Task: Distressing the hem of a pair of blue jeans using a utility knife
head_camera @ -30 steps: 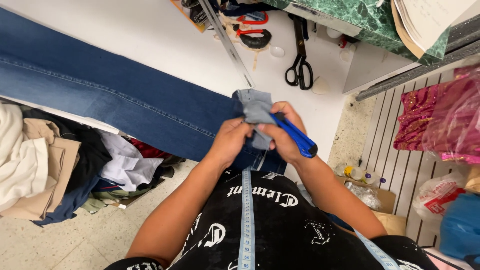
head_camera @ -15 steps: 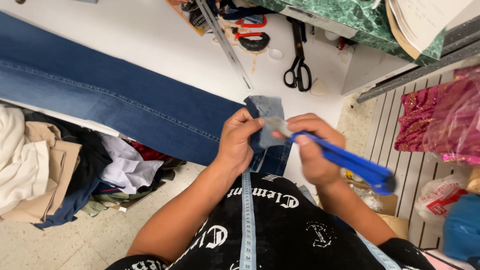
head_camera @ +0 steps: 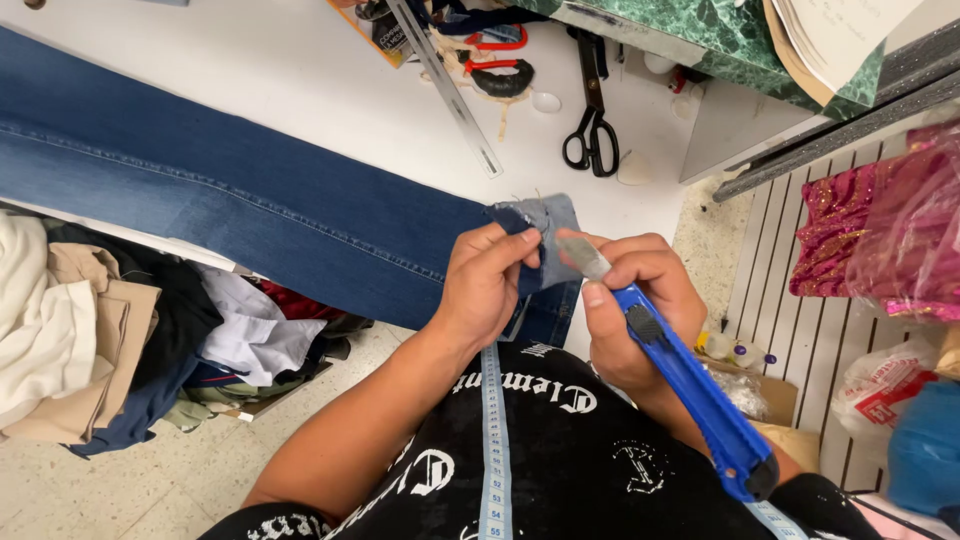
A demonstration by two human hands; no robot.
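The left hand point(head_camera: 487, 285) pinched the folded hem point(head_camera: 545, 235) of the jeans leg point(head_camera: 250, 205) at the worktop point(head_camera: 300, 90) edge. The right hand point(head_camera: 630, 300) gripped a blue utility knife point(head_camera: 690, 390), blade at the hem. Denim looked soft, thick, best held taut near the seam.

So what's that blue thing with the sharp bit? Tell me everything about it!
It is a blue utility knife, a long plastic-looking handle with a black slider on top and a black end cap. A short grey metal blade sticks out at the front. The right hand grips it near the blade, handle slanting down toward the person's body. The blade tip rests against the folded jeans hem, which the left hand pinches.
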